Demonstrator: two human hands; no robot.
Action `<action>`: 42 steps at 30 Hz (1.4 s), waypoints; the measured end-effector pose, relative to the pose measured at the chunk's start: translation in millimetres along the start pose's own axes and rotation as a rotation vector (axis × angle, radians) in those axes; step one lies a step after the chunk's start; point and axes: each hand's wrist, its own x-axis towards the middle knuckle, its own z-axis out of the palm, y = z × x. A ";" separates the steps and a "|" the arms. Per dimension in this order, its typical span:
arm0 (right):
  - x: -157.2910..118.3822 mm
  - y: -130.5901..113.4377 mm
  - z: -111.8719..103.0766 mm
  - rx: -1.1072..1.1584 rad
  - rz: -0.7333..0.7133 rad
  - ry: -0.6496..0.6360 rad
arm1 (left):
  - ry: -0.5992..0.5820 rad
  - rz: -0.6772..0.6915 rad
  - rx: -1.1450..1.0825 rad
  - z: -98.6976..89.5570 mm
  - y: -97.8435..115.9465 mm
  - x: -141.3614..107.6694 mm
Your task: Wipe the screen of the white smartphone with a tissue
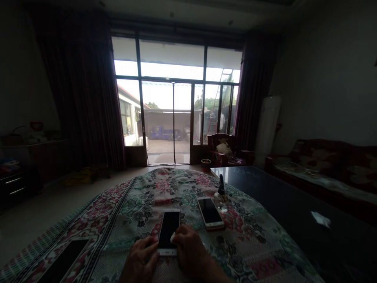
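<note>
Our left hand (140, 261) grips the edge of a phone (167, 232), our right hand (191, 251) pinches a white wipe (172, 237) against its screen; another phone (209, 212) and a third phone (63, 261) lie apart.

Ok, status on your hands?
Left hand at left edge of white phone; right hand at right edge with white wipe. Second phone alongside, glass bottle beyond.

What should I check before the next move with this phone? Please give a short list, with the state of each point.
1. Left hand against the white-framed phone, at its left edge: ok.
2. White wipe at the screen, held by the right hand: ok.
3. Screen free of smears: cannot tell, too dark.
4. Second phone apart from the first: ok.
5. Spray bottle upright on the floral quilt: ok.
</note>
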 end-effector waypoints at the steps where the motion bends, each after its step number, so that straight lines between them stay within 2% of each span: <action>1: -2.0 -1.7 2.3 0.003 -0.037 -0.017 | 0.009 0.012 0.010 1.4 -2.1 0.3; 3: -4.7 -4.5 6.4 0.011 -0.092 -0.043 | 0.030 0.033 0.028 3.7 -5.5 0.8; 6: -3.0 -6.1 9.3 0.008 -0.090 -0.042 | 0.047 0.056 0.052 4.5 -7.2 1.1; 12: 20.3 -0.9 8.0 -0.072 0.065 -0.050 | 0.047 0.123 0.110 1.5 -7.3 1.1; 19: 61.1 15.5 8.8 -0.136 0.170 -0.023 | 0.060 0.192 0.150 5.5 -17.1 2.5; 24: 77.0 28.7 14.9 -0.130 0.231 0.033 | 0.046 0.168 0.127 3.6 -13.0 1.4; 29: 81.0 39.0 22.6 -0.043 0.273 0.161 | 0.020 0.098 0.080 2.3 -8.5 0.7; 33: 82.4 42.1 23.8 -0.025 0.347 0.167 | 0.016 0.084 0.050 2.7 -7.2 0.6; 42: 55.2 21.2 18.0 -0.004 0.146 0.122 | 0.032 0.094 0.070 0.9 -5.1 0.1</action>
